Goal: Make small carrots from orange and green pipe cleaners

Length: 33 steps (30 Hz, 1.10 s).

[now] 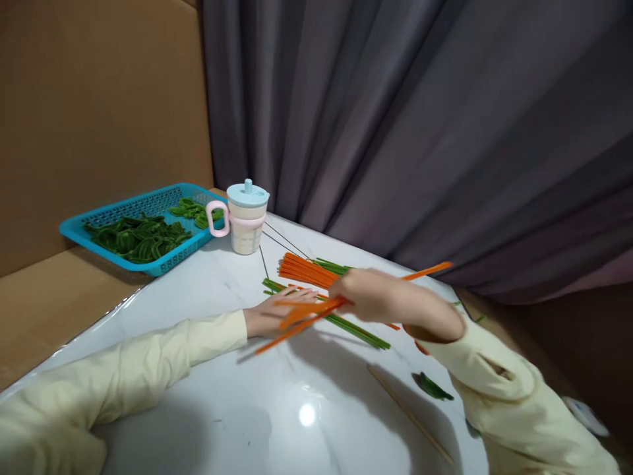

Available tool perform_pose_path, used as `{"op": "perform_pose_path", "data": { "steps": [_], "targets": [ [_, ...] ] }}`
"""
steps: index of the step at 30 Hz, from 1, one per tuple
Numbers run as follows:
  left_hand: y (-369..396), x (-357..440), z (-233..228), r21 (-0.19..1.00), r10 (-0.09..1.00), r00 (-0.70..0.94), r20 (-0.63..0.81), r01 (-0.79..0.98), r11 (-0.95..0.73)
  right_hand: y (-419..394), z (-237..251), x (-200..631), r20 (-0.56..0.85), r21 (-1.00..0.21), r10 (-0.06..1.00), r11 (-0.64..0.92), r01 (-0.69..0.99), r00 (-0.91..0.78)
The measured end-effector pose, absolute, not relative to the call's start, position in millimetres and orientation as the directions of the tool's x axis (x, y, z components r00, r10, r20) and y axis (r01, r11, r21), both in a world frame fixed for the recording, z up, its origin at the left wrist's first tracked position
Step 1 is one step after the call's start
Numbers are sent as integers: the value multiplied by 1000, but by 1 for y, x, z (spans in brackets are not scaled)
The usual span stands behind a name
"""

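Note:
My right hand (368, 295) is closed around a few orange pipe cleaners (297, 320), held slantwise above the white table (212, 290); one end sticks out past the hand at the upper right. My left hand (271, 313) lies flat on the table with fingers spread, touching the lower ends of the held orange stems. Just behind the hands lie a pile of orange pipe cleaners (301, 269) and a bundle of green pipe cleaners (356, 330). Both arms wear pale yellow sleeves.
A blue plastic basket (119, 218) with bent green pieces stands at the back left, half on a cardboard ledge. A lidded cup (246, 218) with a pink handle is beside it. A wooden stick (410, 415) and a green leaf shape (432, 388) lie near right. Grey curtain behind.

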<state>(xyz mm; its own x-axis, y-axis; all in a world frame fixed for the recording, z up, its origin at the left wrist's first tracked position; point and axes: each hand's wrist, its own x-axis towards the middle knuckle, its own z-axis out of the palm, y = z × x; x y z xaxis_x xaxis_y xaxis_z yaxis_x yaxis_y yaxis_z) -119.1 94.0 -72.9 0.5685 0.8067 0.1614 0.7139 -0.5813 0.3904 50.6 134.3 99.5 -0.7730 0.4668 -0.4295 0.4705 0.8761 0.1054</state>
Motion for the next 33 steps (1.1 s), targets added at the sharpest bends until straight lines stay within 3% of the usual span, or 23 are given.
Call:
{"op": "perform_pose_path", "data": {
  "steps": [2,4,6,11,14,16,18,21,25,30,33],
  "targets": [
    [94,-118,-73,393,817,558,146,725,-565,123,83,45,-525,38,390,899,437,-756],
    [94,-118,-72,391,829,538,153,737,-551,118,73,45,-515,12,399,888,459,-759],
    [94,-119,-69,395,837,523,161,743,-540,116,72,53,-437,38,471,861,507,-766],
    [73,-113,-48,419,800,529,284,681,-600,100,89,96,-221,262,719,695,670,-659],
    [42,-96,-41,434,717,651,250,587,-684,76,86,130,-311,259,753,655,710,-580],
    [25,-85,-44,399,569,790,231,456,-795,58,73,152,-404,191,742,640,744,-535],
    [18,-79,-51,340,447,868,216,362,-868,43,55,168,-401,179,770,598,781,-497],
    [28,-84,-60,271,453,879,151,404,-874,23,22,179,-254,173,817,565,807,-517],
    [47,-102,-46,219,536,835,124,504,-835,1,-13,170,47,56,772,631,774,-633],
    [24,-98,-18,393,493,854,167,401,-828,-14,-25,148,251,25,770,601,799,-587],
    [-1,-77,-10,564,580,788,205,390,-728,-19,-25,139,274,30,784,572,819,-557]
  ]
}}
